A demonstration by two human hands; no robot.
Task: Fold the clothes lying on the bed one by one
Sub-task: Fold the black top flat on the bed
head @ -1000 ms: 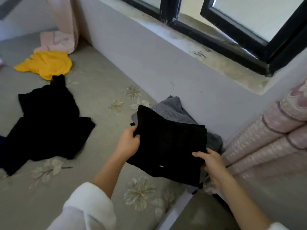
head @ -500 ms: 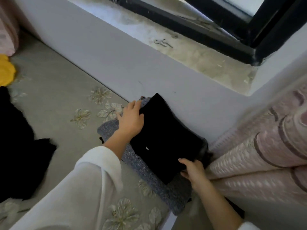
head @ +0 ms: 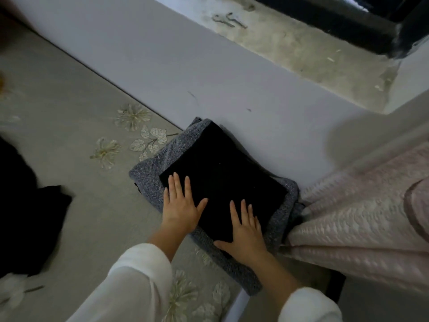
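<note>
We see the bed covered by a grey-green sheet printed with pale flowers, running along the wall on its far side. Directly on it, at the far right beside the wall, lies a folded grey knit garment. At the left edge a loose black garment lies crumpled, well apart from the grey one. A pink quilt touches the grey garment's right side; we cannot tell whether it rests on the bed.

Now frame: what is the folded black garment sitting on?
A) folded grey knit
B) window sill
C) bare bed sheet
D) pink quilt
A: the folded black garment lies on the folded grey knit, whose edges show around it, with the left hand and right hand pressed flat on top.
</note>
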